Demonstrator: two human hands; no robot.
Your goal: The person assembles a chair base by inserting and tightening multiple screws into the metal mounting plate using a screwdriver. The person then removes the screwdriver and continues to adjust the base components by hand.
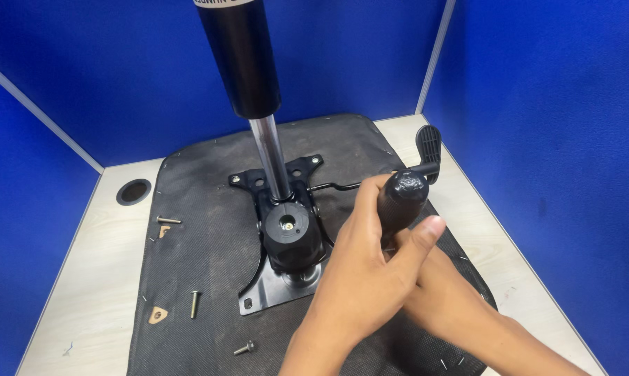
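At the far left of the pale wooden table point(91, 292) is a round grey cable hole point(134, 191). Just right of it a loose silver bolt point(168, 220) and a small tan wooden wedge point(163, 231) lie at the edge of the black fabric-covered chair seat underside point(210, 264). On the fabric nearer the camera lie a second tan wedge point(158, 315), an upright-lying silver bolt point(194, 303) and a short screw point(245, 347).

In the middle, the black metal chair tilt mechanism plate point(286, 237) sits flat on the seat, with a chrome gas-lift rod and black cylinder point(248, 76) rising from it towards the camera. A thin black lever rod with a ribbed black paddle handle point(429, 150) runs out to the right.

Right of the mechanism, the left hand point(359, 278) is wrapped around a black textured tool handle point(400, 198), thumb up its right side. The right hand point(439, 292) lies beneath and behind it, mostly covered; its grip cannot be made out. The hands are pressed together. The handle's long axis tilts upward and away, its lower end hidden behind the hands just beside the plate's right edge.
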